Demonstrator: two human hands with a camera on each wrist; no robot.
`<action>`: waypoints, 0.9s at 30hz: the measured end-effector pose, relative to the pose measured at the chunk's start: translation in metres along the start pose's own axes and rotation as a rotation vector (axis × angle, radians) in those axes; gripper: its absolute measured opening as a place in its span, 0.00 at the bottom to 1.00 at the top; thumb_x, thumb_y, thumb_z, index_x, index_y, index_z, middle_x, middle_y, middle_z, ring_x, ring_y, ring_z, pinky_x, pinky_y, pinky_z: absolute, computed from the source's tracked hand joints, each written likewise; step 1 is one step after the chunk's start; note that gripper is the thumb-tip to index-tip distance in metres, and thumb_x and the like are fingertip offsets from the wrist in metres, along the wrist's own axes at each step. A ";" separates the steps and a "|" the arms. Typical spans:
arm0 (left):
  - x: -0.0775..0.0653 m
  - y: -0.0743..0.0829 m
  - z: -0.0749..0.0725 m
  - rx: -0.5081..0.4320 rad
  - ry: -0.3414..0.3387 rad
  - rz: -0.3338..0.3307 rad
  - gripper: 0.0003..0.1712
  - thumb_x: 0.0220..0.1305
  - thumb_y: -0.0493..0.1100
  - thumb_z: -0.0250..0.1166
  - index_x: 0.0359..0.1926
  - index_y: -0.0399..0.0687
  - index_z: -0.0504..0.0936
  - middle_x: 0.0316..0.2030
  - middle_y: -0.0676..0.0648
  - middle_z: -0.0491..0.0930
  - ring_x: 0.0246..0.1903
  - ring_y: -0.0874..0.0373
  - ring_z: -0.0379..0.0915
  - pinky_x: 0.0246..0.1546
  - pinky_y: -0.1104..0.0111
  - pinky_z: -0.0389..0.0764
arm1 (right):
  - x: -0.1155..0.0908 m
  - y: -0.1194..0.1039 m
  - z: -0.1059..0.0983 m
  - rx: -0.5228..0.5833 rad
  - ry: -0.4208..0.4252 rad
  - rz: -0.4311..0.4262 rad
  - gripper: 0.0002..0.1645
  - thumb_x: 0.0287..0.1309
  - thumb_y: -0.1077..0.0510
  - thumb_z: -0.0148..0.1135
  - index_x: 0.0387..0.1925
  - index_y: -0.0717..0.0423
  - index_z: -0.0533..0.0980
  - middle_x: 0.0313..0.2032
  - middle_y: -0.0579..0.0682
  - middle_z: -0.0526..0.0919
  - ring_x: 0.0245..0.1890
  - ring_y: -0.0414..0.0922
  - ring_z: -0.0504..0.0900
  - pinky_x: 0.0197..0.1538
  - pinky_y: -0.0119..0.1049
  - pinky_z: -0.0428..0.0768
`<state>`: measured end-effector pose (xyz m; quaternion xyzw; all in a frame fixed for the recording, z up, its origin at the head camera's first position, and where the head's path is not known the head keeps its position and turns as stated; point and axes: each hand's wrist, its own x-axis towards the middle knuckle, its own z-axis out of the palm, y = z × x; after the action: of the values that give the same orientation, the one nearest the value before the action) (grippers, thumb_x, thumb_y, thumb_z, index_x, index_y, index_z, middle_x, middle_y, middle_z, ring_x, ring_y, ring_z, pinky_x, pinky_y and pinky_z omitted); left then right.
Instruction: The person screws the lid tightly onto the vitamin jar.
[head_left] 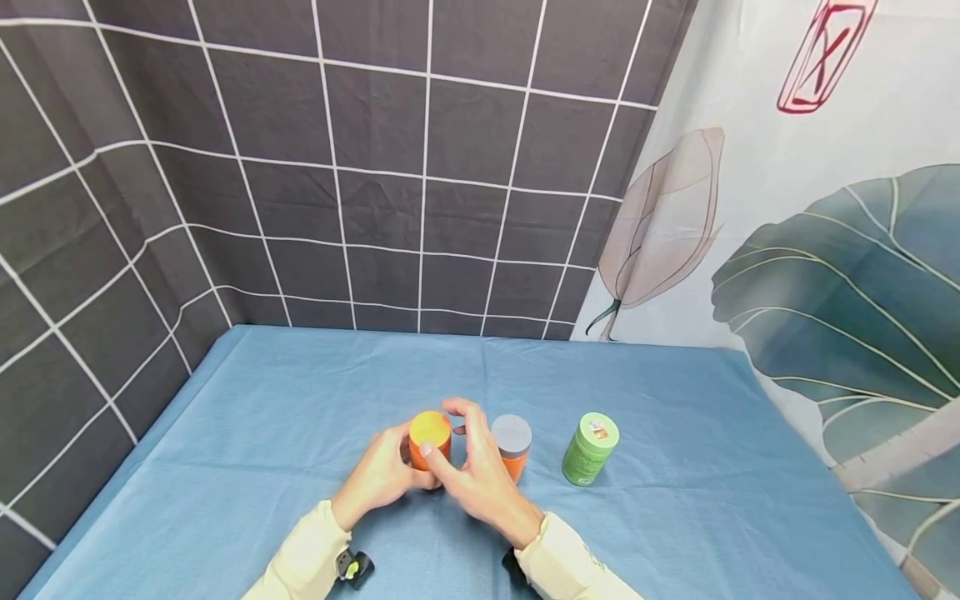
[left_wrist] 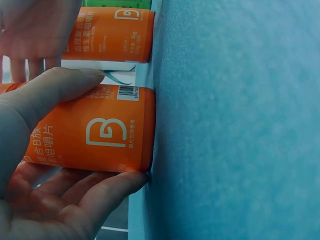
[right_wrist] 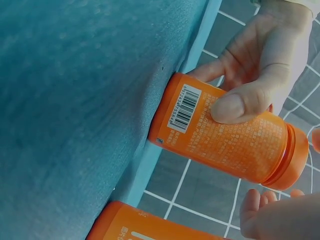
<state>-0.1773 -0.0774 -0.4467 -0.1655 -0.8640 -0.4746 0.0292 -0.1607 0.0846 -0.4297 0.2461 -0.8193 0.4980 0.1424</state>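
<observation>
An orange bottle (head_left: 431, 454) with an orange lid (right_wrist: 292, 162) stands upright on the blue cloth. My left hand (head_left: 386, 471) grips its body, thumb on one side and fingers round the other. Around the lid hovers my right hand (head_left: 476, 475), thumb and fingers spread on either side; in the right wrist view they look apart from it. Just right of that hand stands a second orange bottle (head_left: 513, 462) with a grey lid, partly hidden by the hand. A green bottle (head_left: 590, 450) stands farther right, untouched.
The blue cloth (head_left: 247, 467) covers the table and shows wrinkles. Behind it hangs a dark curtain (head_left: 375, 200) with a white grid. A white curtain with leaf prints (head_left: 840, 283) hangs on the right.
</observation>
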 end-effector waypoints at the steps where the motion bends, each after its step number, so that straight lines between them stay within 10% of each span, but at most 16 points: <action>1: 0.000 0.000 0.000 -0.001 0.000 0.000 0.33 0.30 0.41 0.77 0.45 0.53 0.78 0.32 0.58 0.78 0.29 0.63 0.71 0.35 0.71 0.73 | 0.000 0.000 0.000 -0.003 -0.007 -0.009 0.30 0.57 0.48 0.58 0.59 0.46 0.61 0.56 0.40 0.66 0.54 0.38 0.67 0.54 0.35 0.69; 27: 0.000 0.001 0.000 0.015 0.003 -0.003 0.33 0.30 0.41 0.77 0.46 0.52 0.78 0.32 0.58 0.78 0.30 0.63 0.71 0.35 0.70 0.73 | 0.000 -0.001 -0.001 -0.005 -0.017 -0.040 0.27 0.58 0.49 0.57 0.57 0.49 0.63 0.54 0.46 0.69 0.51 0.38 0.68 0.51 0.36 0.70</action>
<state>-0.1768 -0.0768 -0.4463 -0.1632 -0.8678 -0.4684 0.0308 -0.1606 0.0850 -0.4287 0.2664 -0.8166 0.4908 0.1463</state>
